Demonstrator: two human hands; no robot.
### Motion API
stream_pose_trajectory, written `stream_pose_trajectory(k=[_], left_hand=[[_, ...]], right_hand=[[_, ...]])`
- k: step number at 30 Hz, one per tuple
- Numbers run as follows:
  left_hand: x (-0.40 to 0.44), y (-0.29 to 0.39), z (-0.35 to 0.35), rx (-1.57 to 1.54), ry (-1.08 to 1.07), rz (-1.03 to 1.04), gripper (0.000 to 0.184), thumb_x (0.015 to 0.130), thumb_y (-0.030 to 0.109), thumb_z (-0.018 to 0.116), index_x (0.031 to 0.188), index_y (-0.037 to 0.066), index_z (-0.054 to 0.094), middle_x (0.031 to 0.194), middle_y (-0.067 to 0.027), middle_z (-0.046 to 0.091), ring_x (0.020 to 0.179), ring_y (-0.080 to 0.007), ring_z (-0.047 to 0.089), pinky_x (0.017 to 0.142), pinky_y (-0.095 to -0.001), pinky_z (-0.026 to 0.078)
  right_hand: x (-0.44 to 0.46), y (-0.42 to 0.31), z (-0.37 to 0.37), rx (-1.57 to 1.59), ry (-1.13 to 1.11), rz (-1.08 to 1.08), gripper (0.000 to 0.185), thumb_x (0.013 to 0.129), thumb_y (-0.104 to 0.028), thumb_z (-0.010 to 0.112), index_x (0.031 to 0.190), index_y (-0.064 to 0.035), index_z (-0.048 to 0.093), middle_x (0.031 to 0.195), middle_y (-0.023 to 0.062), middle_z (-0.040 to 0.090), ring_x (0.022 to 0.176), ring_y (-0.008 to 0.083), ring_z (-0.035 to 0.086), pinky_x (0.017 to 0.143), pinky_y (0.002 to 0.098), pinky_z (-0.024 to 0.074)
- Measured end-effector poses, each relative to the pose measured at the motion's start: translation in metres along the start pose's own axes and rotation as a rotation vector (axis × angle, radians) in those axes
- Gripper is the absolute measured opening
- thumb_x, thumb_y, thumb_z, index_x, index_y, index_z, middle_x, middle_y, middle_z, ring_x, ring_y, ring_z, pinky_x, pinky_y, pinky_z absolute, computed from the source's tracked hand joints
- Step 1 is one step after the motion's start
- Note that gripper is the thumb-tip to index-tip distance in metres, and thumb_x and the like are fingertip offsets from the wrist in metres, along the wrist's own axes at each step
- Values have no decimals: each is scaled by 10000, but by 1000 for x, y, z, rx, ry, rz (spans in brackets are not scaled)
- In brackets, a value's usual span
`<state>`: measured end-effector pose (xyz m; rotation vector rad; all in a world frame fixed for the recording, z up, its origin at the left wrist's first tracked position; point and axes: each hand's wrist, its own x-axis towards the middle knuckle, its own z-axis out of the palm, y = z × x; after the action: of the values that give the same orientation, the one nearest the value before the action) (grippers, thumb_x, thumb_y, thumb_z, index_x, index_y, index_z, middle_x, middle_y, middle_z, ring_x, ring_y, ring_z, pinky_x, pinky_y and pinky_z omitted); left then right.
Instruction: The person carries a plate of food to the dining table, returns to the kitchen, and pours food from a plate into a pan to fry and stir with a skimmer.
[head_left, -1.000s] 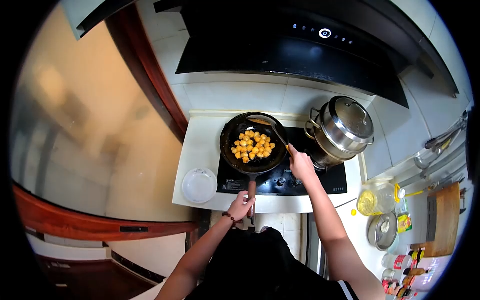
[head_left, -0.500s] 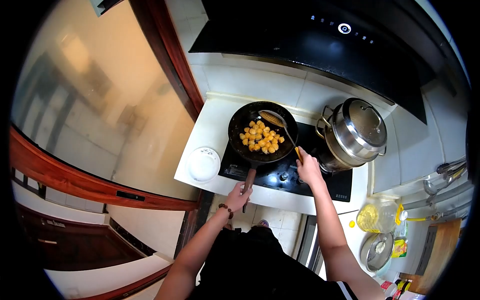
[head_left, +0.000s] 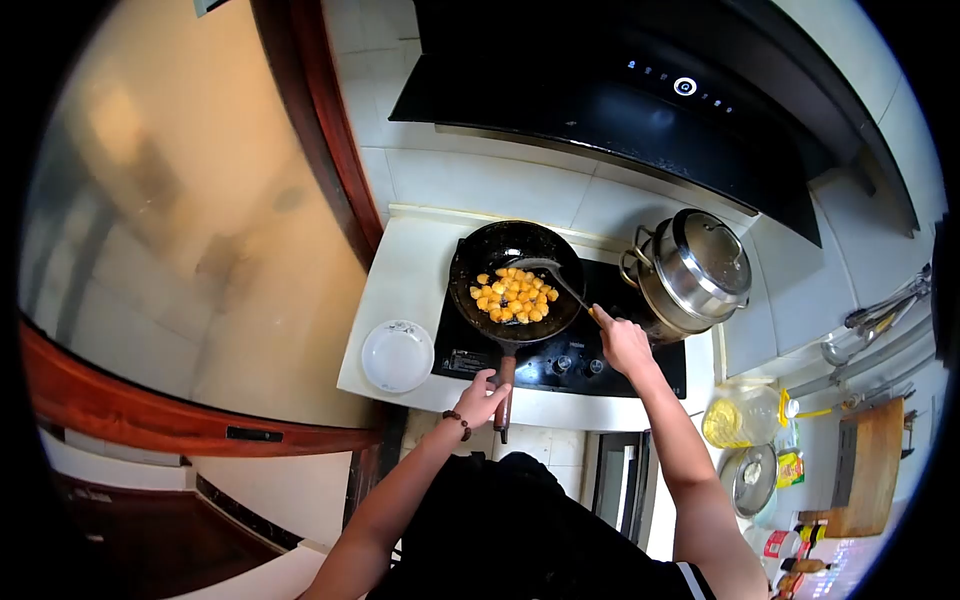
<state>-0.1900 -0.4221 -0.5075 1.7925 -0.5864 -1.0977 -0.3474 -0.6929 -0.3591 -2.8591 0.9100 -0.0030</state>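
Note:
A black wok point(head_left: 555, 317) stands on the left side of the cooktop, holding many golden-brown cubes of food point(head_left: 513, 297). Its brown handle point(head_left: 506, 372) points toward me, and my left hand point(head_left: 479, 402) is closed around it. My right hand point(head_left: 626, 346) grips the yellow-ended handle of a slotted spatula point(head_left: 568, 286). The spatula's head is inside the wok, seen nearly edge-on, at the far side of the cubes and touching or just above them.
A lidded steel steamer pot point(head_left: 700, 275) occupies the right of the cooktop point(head_left: 540, 374). Left of the wok is a white plate point(head_left: 398, 357). The range hood point(head_left: 600, 110) overhangs the back. An oil jug point(head_left: 745, 420), a steel-rimmed bowl point(head_left: 750, 480) and a cutting board point(head_left: 872, 465) are at right.
The spatula's head has turned from showing its slotted face to nearly edge-on and lowered toward the cubes. The cubes have shifted in the wok. The camera view has tilted a little.

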Motion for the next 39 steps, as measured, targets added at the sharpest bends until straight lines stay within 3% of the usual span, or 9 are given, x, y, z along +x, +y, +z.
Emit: stream_pose_trajectory(k=[3,7,10,18,20,25,30,32,39], left_hand=[[15,-17,-11,79,-105,27,688,969,399,655,1460,34,340,1197,-162,610,1006,-219,667,789,-354,579],[7,-3,-29,-33,-258,-13,669,980,374,643,1460,36,322,1224,-160,593,991,-216,673,796,-340,568],[6,-4,-37,-58,-321,-12,684,970,403,645,1452,22,344,1209,-174,628,966,-222,694,790,-335,564],[3,-5,-38,-88,-499,-52,623,989,378,632,1443,52,357,1196,-148,592,956,-192,664,784,-328,558],[6,-16,-33,-81,-502,-14,701,960,447,640,1438,20,357,1233,-203,610,969,-251,707,688,-338,596],[9,-12,-30,-100,-492,-38,688,961,424,651,1439,25,357,1225,-205,612,969,-241,698,714,-339,602],[4,0,-37,-132,-404,-73,697,957,408,666,1441,13,358,1225,-202,614,966,-241,696,752,-343,600],[3,4,-37,-188,-349,-103,628,979,374,651,1438,47,373,1161,-147,614,948,-205,682,762,-327,567],[-3,8,-9,10,-122,-20,652,971,415,647,1445,47,393,1156,-159,618,981,-224,650,789,-335,557]], right_hand=[[-18,-11,-16,-8,50,52,551,910,-113,585,1450,-182,497,905,223,695,805,431,679,749,522,553],[-47,-47,-73,-28,-11,111,547,893,-111,613,1429,-181,528,858,242,696,775,425,678,742,515,544],[-64,-75,-104,-151,-93,98,528,895,-102,594,1413,-193,545,823,193,676,759,393,663,688,509,532],[-78,-121,-116,-312,-226,125,538,893,-78,522,1410,-220,559,766,142,645,690,342,659,608,475,520],[-77,-119,-102,-305,-208,117,541,891,-78,520,1412,-221,560,764,140,643,681,342,657,604,474,521],[-55,-100,-64,-245,-130,106,539,897,-85,523,1416,-225,555,771,144,643,671,359,649,616,475,526],[-39,-75,-88,-131,-175,177,603,855,-106,653,1433,-225,531,889,203,677,793,411,658,727,498,533],[-22,-61,-89,-97,-93,81,590,863,-97,626,1433,-216,532,880,186,675,794,401,656,712,501,527],[64,-36,-63,-186,10,-227,615,863,-50,531,1456,-210,516,848,163,661,738,357,669,669,469,542]])
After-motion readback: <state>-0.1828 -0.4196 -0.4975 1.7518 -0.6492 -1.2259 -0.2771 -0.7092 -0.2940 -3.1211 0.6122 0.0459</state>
